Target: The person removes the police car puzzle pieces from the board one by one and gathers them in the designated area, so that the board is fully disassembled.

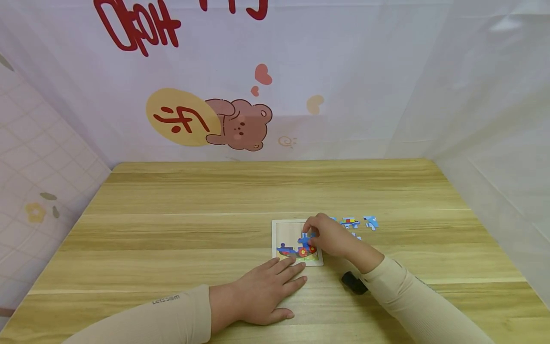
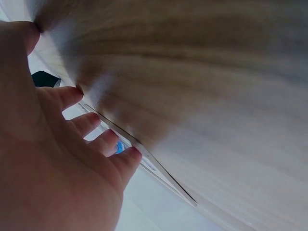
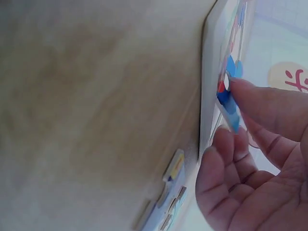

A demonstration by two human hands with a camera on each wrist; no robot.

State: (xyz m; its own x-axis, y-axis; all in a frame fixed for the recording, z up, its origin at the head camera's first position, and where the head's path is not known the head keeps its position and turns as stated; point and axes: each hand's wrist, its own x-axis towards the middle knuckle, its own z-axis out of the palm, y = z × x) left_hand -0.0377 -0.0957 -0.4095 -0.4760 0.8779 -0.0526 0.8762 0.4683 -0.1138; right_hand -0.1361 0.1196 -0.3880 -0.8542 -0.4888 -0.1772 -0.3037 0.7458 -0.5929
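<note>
A square jigsaw tray (image 1: 274, 239) with a pale rim lies on the table. Joined pieces (image 1: 289, 252) fill its lower part with a red, blue and yellow picture; bare wood shows above them. My left hand (image 1: 268, 292) lies with fingers spread, its fingertips touching the tray's near rim. Over the tray's right side, my right hand (image 1: 332, 237) pinches a blue puzzle piece (image 3: 232, 114) between thumb and fingers. In the right wrist view that piece is tilted, close to the pieces in the tray. The fingers partly hide it in the head view.
Several loose puzzle pieces (image 1: 350, 222) lie right of the tray, partly behind the right hand. A black object (image 1: 353, 283) sits by the right sleeve. The wooden table (image 1: 172, 205) meets a printed white cloth (image 1: 365, 71) at the back.
</note>
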